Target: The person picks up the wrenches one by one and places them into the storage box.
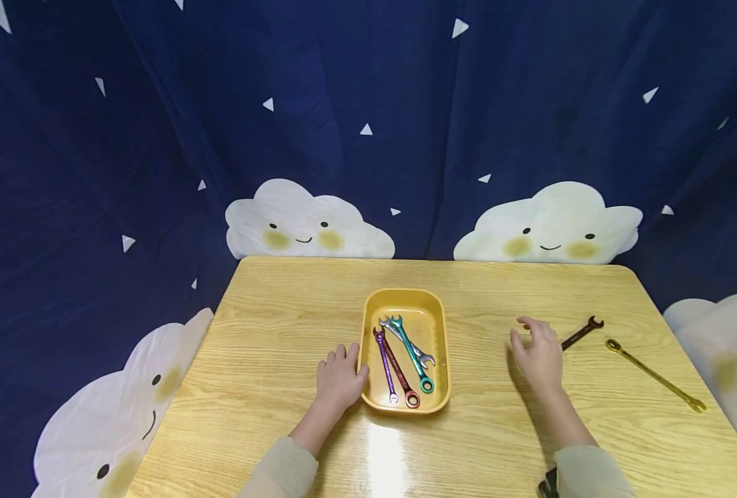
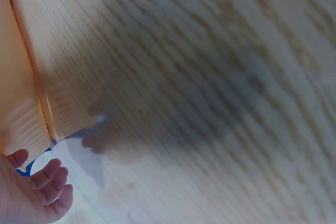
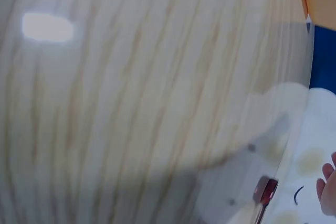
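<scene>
Touching the left wall of a yellow tray [image 1: 405,300] with the left hand [image 1: 338,382], using relaxed fingers that grip nothing. Showing inside the tray, just right of those fingers, a purple wrench [image 1: 386,366], a red wrench [image 1: 398,366], a teal wrench [image 1: 412,354] and, crossing beneath, a silver wrench [image 1: 427,360]. Hovering over the tabletop [image 1: 486,290] with the right hand [image 1: 539,356], thumb and fingers apart, holding nothing. Lying just right of those fingers, partly hidden: a dark red wrench [image 1: 580,335]; farther right, a gold wrench [image 1: 656,375].

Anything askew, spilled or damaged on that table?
No spill or damage shows. The dark wrench, partly hidden by the right hand, and the gold wrench lie on the table, odd because four wrenches sit in the yellow tray. Inside, the silver wrench crosses the teal wrench.
</scene>
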A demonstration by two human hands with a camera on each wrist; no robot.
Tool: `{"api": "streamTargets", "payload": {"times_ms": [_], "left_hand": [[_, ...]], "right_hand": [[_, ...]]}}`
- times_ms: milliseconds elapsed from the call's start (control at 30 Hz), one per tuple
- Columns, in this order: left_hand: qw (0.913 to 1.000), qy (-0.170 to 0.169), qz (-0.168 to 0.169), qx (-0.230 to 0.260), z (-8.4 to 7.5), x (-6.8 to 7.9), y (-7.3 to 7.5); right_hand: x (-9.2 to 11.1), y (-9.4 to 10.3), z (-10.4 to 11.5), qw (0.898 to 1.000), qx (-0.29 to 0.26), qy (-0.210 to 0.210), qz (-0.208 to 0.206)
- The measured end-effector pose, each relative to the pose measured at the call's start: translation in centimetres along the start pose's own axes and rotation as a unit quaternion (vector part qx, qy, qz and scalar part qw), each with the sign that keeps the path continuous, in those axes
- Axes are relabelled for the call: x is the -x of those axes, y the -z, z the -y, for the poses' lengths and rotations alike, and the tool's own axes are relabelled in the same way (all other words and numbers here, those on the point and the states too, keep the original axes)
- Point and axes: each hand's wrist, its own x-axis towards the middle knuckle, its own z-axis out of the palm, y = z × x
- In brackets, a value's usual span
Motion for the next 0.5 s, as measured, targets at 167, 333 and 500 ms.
{"api": "streamTargets", "payload": {"times_ms": [167, 333, 500], "left_hand": [[1.0000, 0.001, 0.001, 0.003, -0.1, 0.0, 0.1], [1.0000, 0.000, 0.000, 0.001, -0.1, 0.1, 0.1], [1.0000, 0.000, 0.000, 0.004, -0.1, 0.1, 0.2]], "right_hand": [[0.1, 0.9, -1.1, 1.000, 0.015, -0.009, -0.006], [0.2, 1.7, -2.1, 1.000, 0.021, -0.017, -0.014], [0.2, 2.4, -3.1, 0.999, 0.024, -0.019, -0.025]]}}
